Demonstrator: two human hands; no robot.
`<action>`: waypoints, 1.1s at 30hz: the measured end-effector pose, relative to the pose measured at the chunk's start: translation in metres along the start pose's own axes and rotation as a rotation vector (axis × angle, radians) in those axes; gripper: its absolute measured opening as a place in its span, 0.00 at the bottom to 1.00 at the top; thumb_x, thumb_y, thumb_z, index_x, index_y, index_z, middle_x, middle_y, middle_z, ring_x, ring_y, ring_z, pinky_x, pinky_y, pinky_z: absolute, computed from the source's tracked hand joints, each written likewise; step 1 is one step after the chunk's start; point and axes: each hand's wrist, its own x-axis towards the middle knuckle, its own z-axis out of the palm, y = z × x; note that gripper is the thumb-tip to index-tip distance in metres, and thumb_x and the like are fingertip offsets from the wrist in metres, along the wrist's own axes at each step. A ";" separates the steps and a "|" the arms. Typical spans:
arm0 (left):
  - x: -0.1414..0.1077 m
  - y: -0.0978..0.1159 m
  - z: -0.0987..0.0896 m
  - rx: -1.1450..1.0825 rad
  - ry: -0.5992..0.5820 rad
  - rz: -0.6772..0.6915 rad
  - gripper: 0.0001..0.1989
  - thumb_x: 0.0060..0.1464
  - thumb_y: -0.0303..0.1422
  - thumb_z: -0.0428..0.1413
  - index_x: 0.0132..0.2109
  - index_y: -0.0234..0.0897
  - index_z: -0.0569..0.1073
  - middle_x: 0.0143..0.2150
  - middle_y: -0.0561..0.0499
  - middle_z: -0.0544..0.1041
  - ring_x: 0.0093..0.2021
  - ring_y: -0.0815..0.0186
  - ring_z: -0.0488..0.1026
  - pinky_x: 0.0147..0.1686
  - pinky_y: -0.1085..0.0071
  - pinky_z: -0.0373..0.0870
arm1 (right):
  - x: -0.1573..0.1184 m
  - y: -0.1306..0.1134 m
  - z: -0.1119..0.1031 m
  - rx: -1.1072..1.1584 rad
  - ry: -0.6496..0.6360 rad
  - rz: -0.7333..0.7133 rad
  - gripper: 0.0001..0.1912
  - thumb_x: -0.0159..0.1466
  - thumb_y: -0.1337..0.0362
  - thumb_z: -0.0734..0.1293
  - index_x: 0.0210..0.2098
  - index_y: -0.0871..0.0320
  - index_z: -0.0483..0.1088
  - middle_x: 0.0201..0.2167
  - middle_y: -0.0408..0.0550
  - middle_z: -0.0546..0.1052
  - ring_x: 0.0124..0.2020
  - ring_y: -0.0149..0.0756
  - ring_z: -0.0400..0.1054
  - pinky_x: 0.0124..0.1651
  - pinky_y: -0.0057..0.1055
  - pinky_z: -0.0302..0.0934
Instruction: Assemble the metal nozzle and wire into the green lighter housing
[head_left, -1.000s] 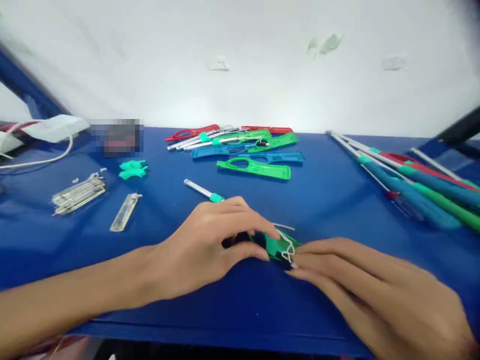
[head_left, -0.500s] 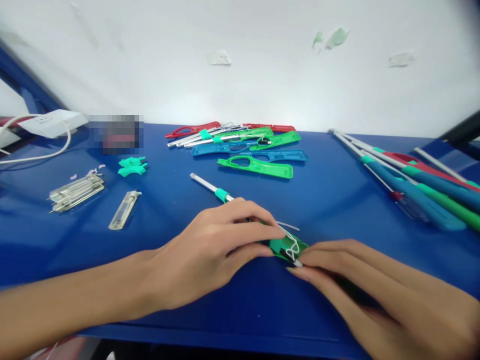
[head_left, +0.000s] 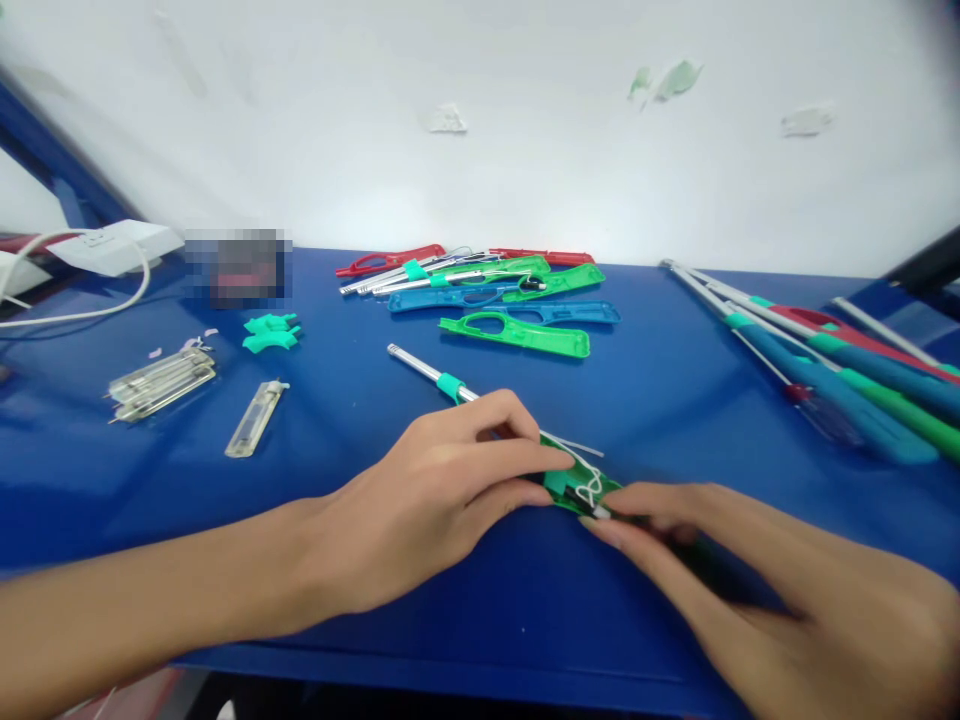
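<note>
My left hand [head_left: 457,480] is closed over a green lighter shell [head_left: 559,497], with thumb and fingers gripping its edges. From the shell a metal tube [head_left: 416,365] with a turquoise collar [head_left: 451,387] sticks out to the upper left. Inside the shell lie a looped white wire [head_left: 589,486] and a small black-and-white igniter [head_left: 586,502]. My right hand [head_left: 675,520] pinches at the igniter's white end, by the shell's right end. The right hand's other fingers are partly hidden below.
Loose red, blue and green lighter shells [head_left: 517,335] lie by the wall. Clear fuel tanks [head_left: 161,383] and turquoise plastic pieces [head_left: 271,332] are at left. Long lighters [head_left: 832,370] are piled at right. A white cable [head_left: 142,280] curves at the far left.
My right thumb and index finger have shifted slightly at the igniter's end, and the other right fingers have curled under. The left hand keeps its grip; the view has moved a little.
</note>
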 end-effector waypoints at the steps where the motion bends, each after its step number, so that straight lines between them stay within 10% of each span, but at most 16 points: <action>1: 0.000 0.000 0.000 0.004 -0.001 0.008 0.12 0.69 0.23 0.58 0.56 0.26 0.81 0.47 0.45 0.77 0.44 0.69 0.77 0.46 0.76 0.75 | 0.000 0.000 0.000 0.002 0.002 0.006 0.14 0.74 0.49 0.67 0.43 0.47 0.82 0.30 0.42 0.82 0.34 0.42 0.81 0.32 0.30 0.73; 9: -0.002 0.001 0.001 0.047 0.014 0.043 0.12 0.70 0.23 0.58 0.56 0.26 0.80 0.49 0.45 0.82 0.46 0.68 0.80 0.51 0.77 0.75 | -0.004 0.005 -0.005 0.035 -0.007 0.029 0.03 0.76 0.59 0.68 0.45 0.44 0.76 0.39 0.28 0.82 0.33 0.25 0.78 0.37 0.23 0.67; 33: -0.006 0.004 0.001 0.135 0.003 0.064 0.11 0.70 0.23 0.57 0.56 0.31 0.79 0.52 0.45 0.81 0.49 0.65 0.80 0.50 0.72 0.78 | -0.003 -0.004 -0.006 0.009 -0.053 -0.041 0.08 0.78 0.65 0.64 0.50 0.48 0.75 0.47 0.34 0.81 0.43 0.25 0.79 0.44 0.21 0.71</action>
